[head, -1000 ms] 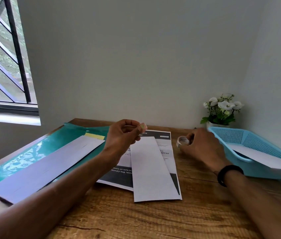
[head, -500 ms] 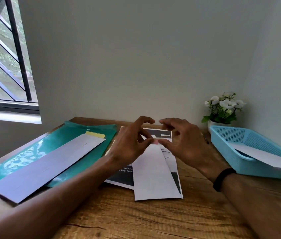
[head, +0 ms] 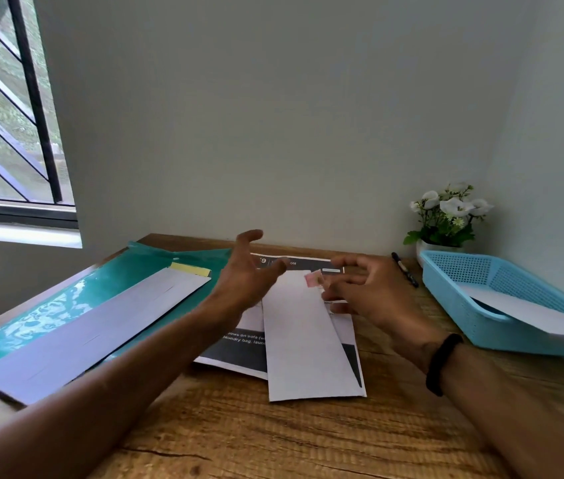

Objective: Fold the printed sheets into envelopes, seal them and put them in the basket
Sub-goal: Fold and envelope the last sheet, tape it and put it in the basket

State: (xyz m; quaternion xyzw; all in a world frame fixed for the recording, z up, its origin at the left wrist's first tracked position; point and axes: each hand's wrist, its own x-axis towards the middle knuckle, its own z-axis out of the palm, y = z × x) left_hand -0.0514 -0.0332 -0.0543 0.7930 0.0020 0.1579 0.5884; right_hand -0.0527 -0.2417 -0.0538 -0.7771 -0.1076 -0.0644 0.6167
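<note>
The printed sheet (head: 239, 344) reads "9" on top, lower "laundry bag".

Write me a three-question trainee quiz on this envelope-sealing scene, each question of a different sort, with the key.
1. True or false: the light blue plastic basket already holds a white folded sheet.
2. Multiple choice: the small pink sticker sits at which end of the white folded envelope in the middle? A) near end B) far end C) middle
3. Fill in: the black pen lies on the wooden table between the printed sheet and the ____.

The left hand and the right hand hover open over the envelope.

Key: 1 true; 2 B; 3 basket
</note>
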